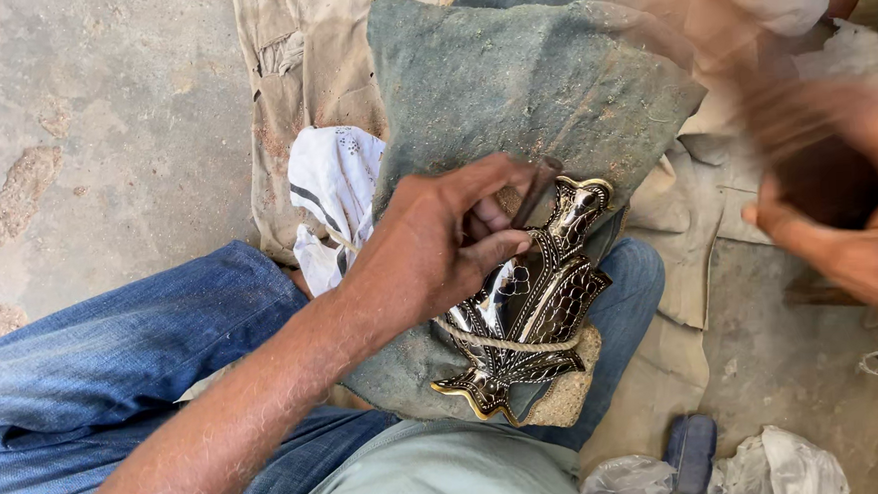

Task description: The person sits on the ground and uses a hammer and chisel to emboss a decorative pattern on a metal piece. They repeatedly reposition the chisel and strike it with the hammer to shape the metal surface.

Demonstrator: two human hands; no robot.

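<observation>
Fish-shaped black-and-brass metal plaque (532, 307) tied by cord to a stone block, on grey-green cloth (511, 83) over the lap | left hand (439, 242) bent down, pinching thin dark rod (534, 190) against it | right hand (842, 191) raised, blurred, grip unclear

I see a rough concrete floor (102, 114), grey w/ pitted, crumbly patches at left. Daylight is bright & flat, no hard shadows. Tan cloth sheets (295, 74) are spread over the floor, creased & dusty, reaching to the right side too. A white rag w/ dark stripes (331, 182) lies bunched on the tan cloth. At bottom right: a small dark blue object (692, 451) beside crumpled whitish plastic (781, 468). No walls, windows or furniture in view.
</observation>
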